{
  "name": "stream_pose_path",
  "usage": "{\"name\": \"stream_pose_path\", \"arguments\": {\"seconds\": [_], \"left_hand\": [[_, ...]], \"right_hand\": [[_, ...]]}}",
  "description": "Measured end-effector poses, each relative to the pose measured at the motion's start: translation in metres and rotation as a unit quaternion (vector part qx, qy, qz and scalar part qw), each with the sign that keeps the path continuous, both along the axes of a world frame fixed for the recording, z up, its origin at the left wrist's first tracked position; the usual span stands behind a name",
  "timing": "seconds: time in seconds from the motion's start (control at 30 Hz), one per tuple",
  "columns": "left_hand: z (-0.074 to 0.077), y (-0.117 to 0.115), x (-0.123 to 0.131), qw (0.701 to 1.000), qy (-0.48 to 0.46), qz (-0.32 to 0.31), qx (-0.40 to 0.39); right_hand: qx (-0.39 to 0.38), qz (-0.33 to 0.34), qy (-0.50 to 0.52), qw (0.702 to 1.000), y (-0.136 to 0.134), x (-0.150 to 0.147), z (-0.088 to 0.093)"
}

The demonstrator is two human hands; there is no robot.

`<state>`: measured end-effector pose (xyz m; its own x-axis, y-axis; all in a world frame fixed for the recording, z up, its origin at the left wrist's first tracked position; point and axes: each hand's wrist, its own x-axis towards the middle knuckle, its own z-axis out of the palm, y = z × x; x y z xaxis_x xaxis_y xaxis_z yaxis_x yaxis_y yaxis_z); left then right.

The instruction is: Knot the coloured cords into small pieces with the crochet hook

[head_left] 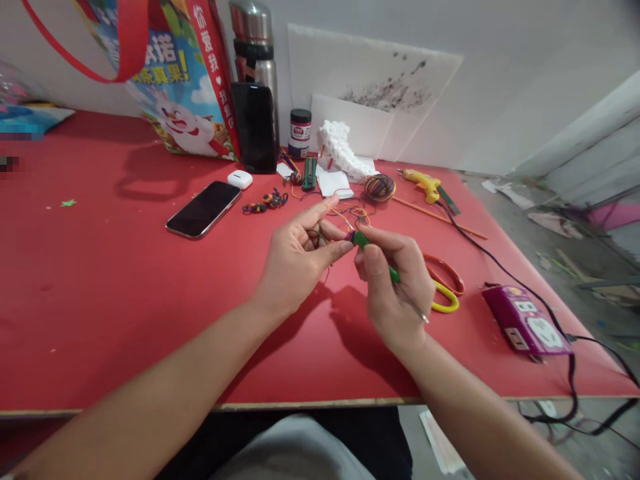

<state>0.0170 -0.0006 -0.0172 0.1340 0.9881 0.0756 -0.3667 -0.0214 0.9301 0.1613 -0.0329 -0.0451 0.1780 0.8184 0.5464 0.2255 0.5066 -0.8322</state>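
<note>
Over the red table, my left hand [305, 253] pinches a small dark purple piece of yarn work [351, 237] between thumb and fingers, with a strand looped over the raised index finger. My right hand [400, 280] is closed round a crochet hook [395, 275] with a green grip, its metal end pointing down to the right. The hook's green front part touches the yarn work; its tip is hidden. Loose orange and purple yarn trails behind the hands to a multicoloured yarn ball [380, 189].
Scissors [447, 299] lie beside my right hand. A purple power box [527, 323] and black cable are at the right, a yellow glue gun [424, 185] behind. Phone [204, 209], earbud case [240, 179], knitted strip [265, 201], bag [185, 100] and bottle [254, 53] stand or lie left and back.
</note>
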Motion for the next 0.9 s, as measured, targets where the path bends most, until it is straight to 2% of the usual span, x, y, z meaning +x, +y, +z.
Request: {"name": "stream_pose_path", "arguments": {"seconds": [0.07,0.13,0.2,0.3,0.4,0.47,0.6,0.73,0.9], "left_hand": [[0.000,0.002,-0.001,0.999,-0.026,-0.022,-0.008],[0.000,0.004,-0.004,0.998,-0.046,-0.046,-0.016],[0.001,0.008,-0.009,0.996,-0.048,-0.067,-0.025],[0.003,0.011,-0.017,0.992,-0.022,-0.120,-0.040],[0.006,0.010,-0.020,0.980,0.020,-0.195,-0.025],[0.009,0.007,-0.020,0.969,0.051,-0.241,-0.008],[0.012,0.002,-0.017,0.952,0.099,-0.289,0.015],[0.008,0.002,-0.018,0.953,0.121,-0.277,0.038],[0.005,0.005,-0.018,0.960,0.119,-0.254,0.029]], "right_hand": [[0.007,-0.014,0.004,1.000,-0.002,-0.002,-0.003],[-0.011,0.011,0.049,0.999,-0.001,-0.002,-0.002],[-0.052,0.080,0.130,0.987,0.005,0.000,0.002],[-0.147,0.191,0.238,0.941,0.017,0.009,0.012],[-0.213,0.280,0.237,0.905,0.028,0.025,0.016],[-0.231,0.300,0.209,0.901,0.033,0.037,0.015],[-0.234,0.299,0.138,0.915,0.038,0.056,0.009],[-0.219,0.290,0.102,0.926,0.040,0.062,0.009],[-0.213,0.250,0.111,0.938,0.039,0.062,0.015]]}}
